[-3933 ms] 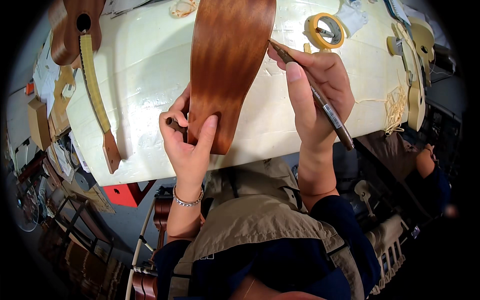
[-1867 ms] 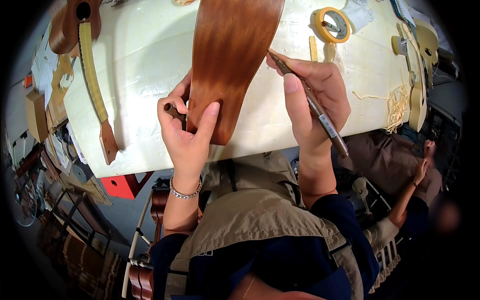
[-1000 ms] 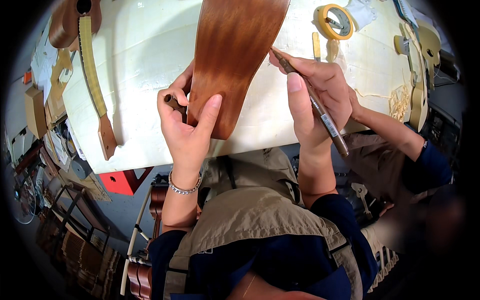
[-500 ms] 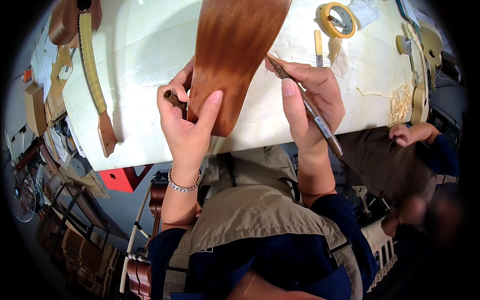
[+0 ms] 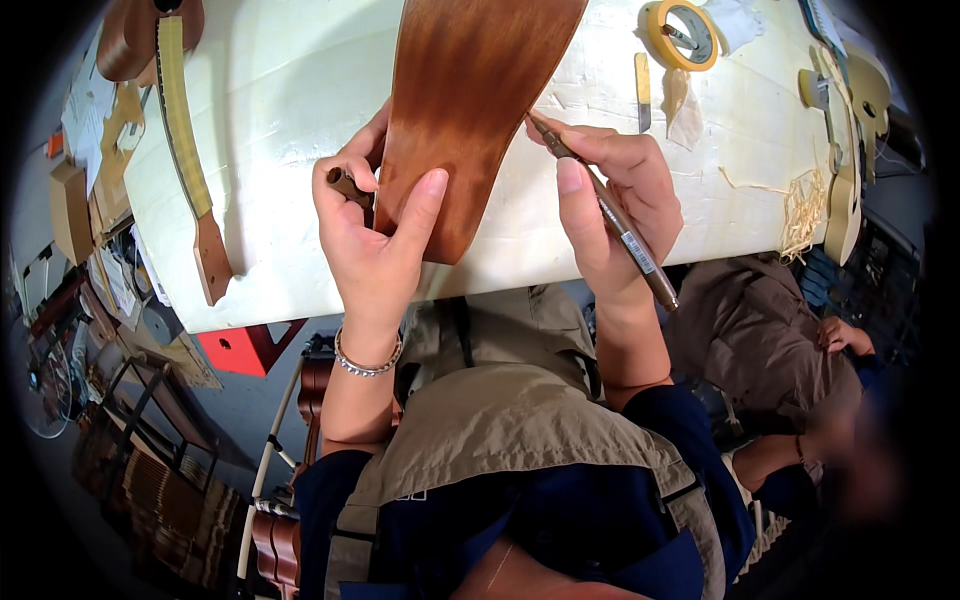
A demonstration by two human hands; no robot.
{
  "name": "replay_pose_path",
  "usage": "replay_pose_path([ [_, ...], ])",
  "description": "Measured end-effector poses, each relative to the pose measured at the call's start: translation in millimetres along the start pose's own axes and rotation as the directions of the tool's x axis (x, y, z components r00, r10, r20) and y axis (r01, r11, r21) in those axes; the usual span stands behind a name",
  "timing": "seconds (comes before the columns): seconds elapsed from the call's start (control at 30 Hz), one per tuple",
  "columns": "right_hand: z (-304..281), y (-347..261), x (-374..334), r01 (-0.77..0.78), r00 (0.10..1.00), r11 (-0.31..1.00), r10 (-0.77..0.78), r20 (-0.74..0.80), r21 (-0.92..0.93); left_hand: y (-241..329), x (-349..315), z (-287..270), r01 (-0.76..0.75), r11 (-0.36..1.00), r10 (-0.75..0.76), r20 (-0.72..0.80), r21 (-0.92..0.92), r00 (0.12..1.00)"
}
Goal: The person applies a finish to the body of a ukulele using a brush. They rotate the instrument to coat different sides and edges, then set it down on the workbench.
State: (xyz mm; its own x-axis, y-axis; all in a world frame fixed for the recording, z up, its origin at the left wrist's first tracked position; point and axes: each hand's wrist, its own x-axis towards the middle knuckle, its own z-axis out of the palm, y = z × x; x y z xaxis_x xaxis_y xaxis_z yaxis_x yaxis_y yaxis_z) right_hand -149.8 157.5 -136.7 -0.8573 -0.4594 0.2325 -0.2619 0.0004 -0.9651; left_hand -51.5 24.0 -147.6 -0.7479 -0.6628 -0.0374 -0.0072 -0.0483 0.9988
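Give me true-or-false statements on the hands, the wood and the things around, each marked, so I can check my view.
1. The right hand holds a brown pen. True.
2. The left hand is free. False: the left hand grips the brown wooden piece.
3. The pen's tip is at the wooden piece's right edge. True.
4. The tape roll is blue. False: the tape roll is yellow.
5. A bracelet circles the left wrist. True.
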Motion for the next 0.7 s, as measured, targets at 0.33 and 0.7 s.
replay_pose_path([
  [0.33, 1.5, 2.3, -3.2, 0.022, 1.000, 0.999, -0.022, 0.005, -0.028, -1.3, -0.5, -0.5, 0.000, 1.000, 0.000, -0.008, -0.021, 1.000],
  [0.7, 3.0, 2.4, -7.5, 0.017, 1.000, 0.999, -0.016, 0.025, -0.041, -0.4, 0.6, -0.6, 0.005, 1.000, -0.005, -0.002, -0.028, 1.000],
])
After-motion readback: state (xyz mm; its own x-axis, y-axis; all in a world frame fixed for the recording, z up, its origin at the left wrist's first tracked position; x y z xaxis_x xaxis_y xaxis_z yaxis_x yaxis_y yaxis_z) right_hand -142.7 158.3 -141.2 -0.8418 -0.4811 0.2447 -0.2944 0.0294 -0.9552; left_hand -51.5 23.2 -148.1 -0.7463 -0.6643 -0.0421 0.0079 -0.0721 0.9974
